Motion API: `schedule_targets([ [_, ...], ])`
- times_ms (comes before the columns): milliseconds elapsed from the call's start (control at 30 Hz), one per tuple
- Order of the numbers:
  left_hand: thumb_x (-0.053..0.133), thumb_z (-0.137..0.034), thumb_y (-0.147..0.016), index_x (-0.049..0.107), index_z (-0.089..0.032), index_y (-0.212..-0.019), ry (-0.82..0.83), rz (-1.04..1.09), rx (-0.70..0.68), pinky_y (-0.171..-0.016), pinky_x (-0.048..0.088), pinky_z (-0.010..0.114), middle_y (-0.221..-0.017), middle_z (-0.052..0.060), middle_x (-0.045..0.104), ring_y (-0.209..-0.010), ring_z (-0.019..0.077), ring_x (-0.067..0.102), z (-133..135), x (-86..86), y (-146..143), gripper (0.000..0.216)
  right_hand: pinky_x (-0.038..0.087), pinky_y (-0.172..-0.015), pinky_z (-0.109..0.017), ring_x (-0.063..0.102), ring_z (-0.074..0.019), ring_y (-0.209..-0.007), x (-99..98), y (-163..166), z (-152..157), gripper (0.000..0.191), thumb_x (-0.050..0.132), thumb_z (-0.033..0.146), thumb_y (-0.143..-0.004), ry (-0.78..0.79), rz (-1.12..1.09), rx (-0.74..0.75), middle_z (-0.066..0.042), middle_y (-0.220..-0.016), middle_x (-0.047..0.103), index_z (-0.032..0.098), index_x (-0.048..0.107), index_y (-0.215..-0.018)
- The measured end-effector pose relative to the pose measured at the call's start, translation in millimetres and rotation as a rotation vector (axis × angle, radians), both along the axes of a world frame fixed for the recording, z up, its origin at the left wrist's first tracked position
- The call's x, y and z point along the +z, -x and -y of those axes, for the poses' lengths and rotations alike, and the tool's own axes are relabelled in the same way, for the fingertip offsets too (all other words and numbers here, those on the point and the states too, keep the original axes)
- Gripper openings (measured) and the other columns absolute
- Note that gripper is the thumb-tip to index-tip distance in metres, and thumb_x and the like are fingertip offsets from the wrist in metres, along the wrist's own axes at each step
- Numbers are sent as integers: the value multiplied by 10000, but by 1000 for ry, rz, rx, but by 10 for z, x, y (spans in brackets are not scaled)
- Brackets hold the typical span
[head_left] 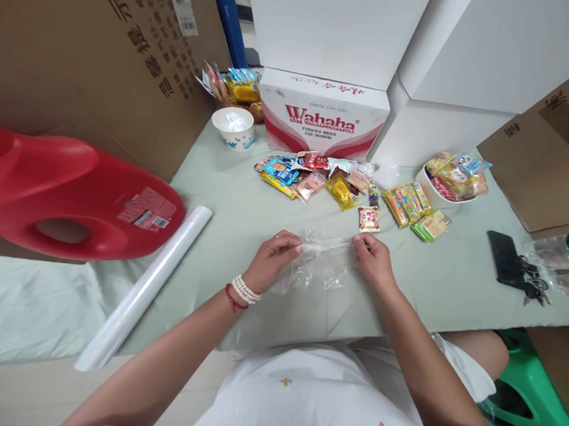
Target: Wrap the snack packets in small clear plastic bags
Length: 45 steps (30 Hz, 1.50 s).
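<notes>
A clear plastic bag (320, 266) is stretched between both hands over the pale green tablecloth (454, 281). My left hand (274, 259) pinches the bag's left top edge, fingers closed; a bead bracelet and red string circle its wrist. My right hand (374, 260) pinches the right top edge. Just beyond my right hand lies a small red-and-white snack packet (369, 219). Further back is a spread of several wrapped snacks (315, 179).
A roll of clear plastic bags (147, 287) lies at the left beside a large red jug (68, 193). A Wahaha box (324, 116), a paper cup (234, 127), a bowl of snacks (453, 178), a phone with keys (508, 259) and cardboard boxes (96, 53) surround the table.
</notes>
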<state>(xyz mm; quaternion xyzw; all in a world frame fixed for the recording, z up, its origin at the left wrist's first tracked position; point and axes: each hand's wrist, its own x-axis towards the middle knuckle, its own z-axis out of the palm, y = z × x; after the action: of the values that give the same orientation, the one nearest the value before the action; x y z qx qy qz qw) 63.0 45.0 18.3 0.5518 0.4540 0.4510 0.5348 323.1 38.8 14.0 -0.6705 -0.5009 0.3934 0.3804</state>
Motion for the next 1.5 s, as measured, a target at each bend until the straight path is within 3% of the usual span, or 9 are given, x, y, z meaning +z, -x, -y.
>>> schedule_targets([
  [300,779,-609,-761,732,-203,-794,333,227,-3,-701,492,296,-848,42,669,-755,166,596,21,79,57,410,364,-549,-263,456,-143,-554,22,-135,83,400,564,589,-913,-11,23,12,37,-599,516,202,649,-856],
  [467,783,-640,-733,650,-180,-650,386,65,-43,-546,390,254,-617,-12,548,-576,121,474,-32,95,-70,485,350,-553,-267,426,-138,-548,49,-100,83,380,562,563,-926,-42,36,56,44,-582,480,201,652,-854],
  [700,882,-517,-596,680,-167,-734,454,243,196,-674,505,244,-822,34,696,-775,150,625,-123,151,-46,427,349,-544,-261,424,-129,-548,41,-203,127,411,586,600,-913,-50,0,58,46,-604,466,196,646,-867],
  [833,870,-488,-629,592,-189,-753,476,351,304,-658,550,249,-766,-17,652,-669,114,620,-116,192,35,427,350,-523,-255,435,-124,-540,4,-374,155,407,617,604,-904,-27,-66,34,45,-617,480,199,654,-893],
  [1000,661,-494,-870,508,-218,-765,316,130,374,-408,318,179,-584,-72,498,-426,69,373,-205,192,110,332,346,-508,-249,436,-116,-530,17,-548,112,409,670,597,-871,-20,-128,10,42,-617,492,188,682,-897],
  [1133,566,-430,-929,533,-210,-758,321,-205,284,-417,297,212,-553,-63,443,-435,95,363,-528,136,206,280,302,-483,-246,397,-110,-511,-5,-536,21,437,695,604,-811,41,-154,2,51,-586,473,172,693,-883],
  [1233,574,-377,-923,531,-202,-862,288,-335,390,-527,425,262,-679,-28,537,-540,123,482,-751,157,279,190,286,-483,-249,378,-106,-504,-63,-434,-50,411,670,587,-800,70,-128,-48,54,-570,464,176,661,-815],
  [1367,638,-323,-892,556,-190,-1025,-42,-477,587,-879,500,364,-1050,69,631,-948,184,597,-710,336,265,205,275,-465,-254,368,-103,-486,-107,-307,-124,370,640,563,-803,77,-132,-128,54,-569,474,211,560,-719],
  [1500,550,-388,-959,664,-210,-1105,-368,-762,146,-1047,463,452,-1193,102,701,-1158,261,634,-411,343,159,257,278,-461,-252,366,-103,-479,-132,-309,-150,370,634,562,-823,84,-121,-123,60,-559,474,217,547,-719],
])
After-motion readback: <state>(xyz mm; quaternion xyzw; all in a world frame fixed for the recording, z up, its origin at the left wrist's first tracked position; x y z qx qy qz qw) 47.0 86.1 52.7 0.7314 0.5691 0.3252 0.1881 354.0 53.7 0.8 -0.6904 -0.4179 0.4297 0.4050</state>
